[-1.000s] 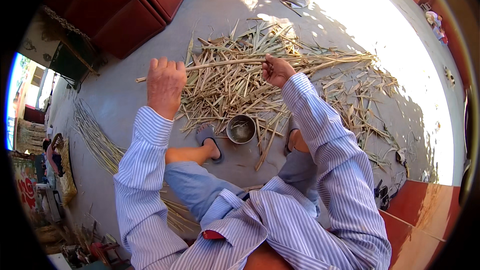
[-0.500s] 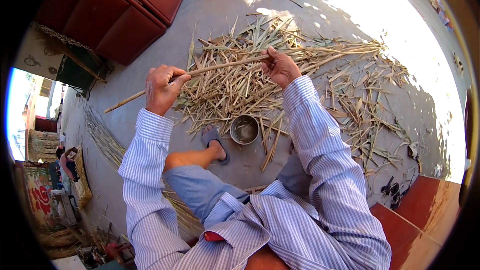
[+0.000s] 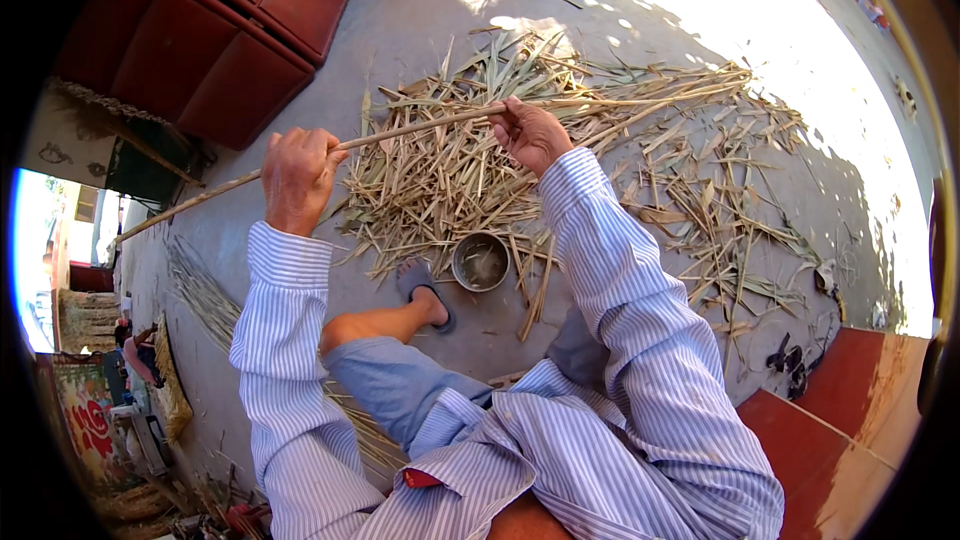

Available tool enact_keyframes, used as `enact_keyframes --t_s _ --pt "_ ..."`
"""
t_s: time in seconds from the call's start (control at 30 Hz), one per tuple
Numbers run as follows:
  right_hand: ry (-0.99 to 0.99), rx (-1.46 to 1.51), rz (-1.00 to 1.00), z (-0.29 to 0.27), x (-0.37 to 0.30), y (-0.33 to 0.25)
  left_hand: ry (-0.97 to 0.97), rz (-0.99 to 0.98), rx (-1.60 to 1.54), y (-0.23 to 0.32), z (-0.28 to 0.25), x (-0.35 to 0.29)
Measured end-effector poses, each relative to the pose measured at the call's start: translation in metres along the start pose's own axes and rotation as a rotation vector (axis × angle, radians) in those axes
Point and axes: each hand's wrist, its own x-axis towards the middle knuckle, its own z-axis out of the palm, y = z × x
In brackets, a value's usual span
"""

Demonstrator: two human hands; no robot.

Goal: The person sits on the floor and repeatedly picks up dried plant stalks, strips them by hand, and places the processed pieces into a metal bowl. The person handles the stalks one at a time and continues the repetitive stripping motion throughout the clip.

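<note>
My left hand [image 3: 297, 180] and right hand [image 3: 532, 136] grasp 1 long, slender, tan plant stalk [image 3: 420, 127]; too sharp a bend between them could snap it.

Dark red padded furniture [image 3: 200, 70] on grey floor [image 3: 385, 30], upper left

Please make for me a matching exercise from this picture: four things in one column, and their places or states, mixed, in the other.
Things
1. long stalk
2. round bowl
3. straw-coloured pieces
4. shirt

Places or states
A. lying in a heap
B. striped
C. beside the left foot
D. held by left hand and right hand

Pairs: 1-D, 2-C, 3-A, 4-B
</note>
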Motion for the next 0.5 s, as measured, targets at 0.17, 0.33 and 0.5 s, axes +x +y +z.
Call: enact_keyframes --t_s 0.17,0.33,0.5 --pt "0.038 -0.050 -0.026 0.001 -0.002 0.008 0.050 0.104 0.154 0.007 -0.016 -0.013" --pt "-0.078 -0.106 0.029 0.018 -0.017 0.026 0.109 0.130 0.101 0.023 0.024 -0.009" --pt "-0.049 -0.065 -0.068 0.010 -0.019 0.021 -0.078 -0.147 -0.241 0.019 0.040 -0.003"
